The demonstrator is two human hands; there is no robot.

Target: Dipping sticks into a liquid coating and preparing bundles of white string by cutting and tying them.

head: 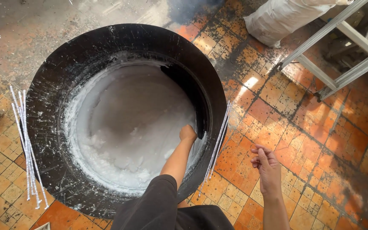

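Black tub point(107, 47), wide and round, is set on the orange tiled floor point(303, 127) and fills the left and middle of the view. Its bottom is covered by a white, lumpy paste point(124, 127), and its inner wall is streaked with white. The left hand point(188, 133) is reached down inside the tub at about 4 o'clock of its rim; its grip is closed into a fist against the inner wall, though what is clamped in it cannot be told. The right hand point(267, 166) is held outside the tub, over the floor at 4 o'clock, with the fingers loosely curled and nothing in its grip. Thin white sticks point(218, 140) are leaned on the rim just beside the left hand. A bundle of white-coated sticks point(27, 145) is laid against the tub at 9 o'clock. A white sack point(282, 19) and a metal ladder point(341, 51) are seen at 1 and 2 o'clock.
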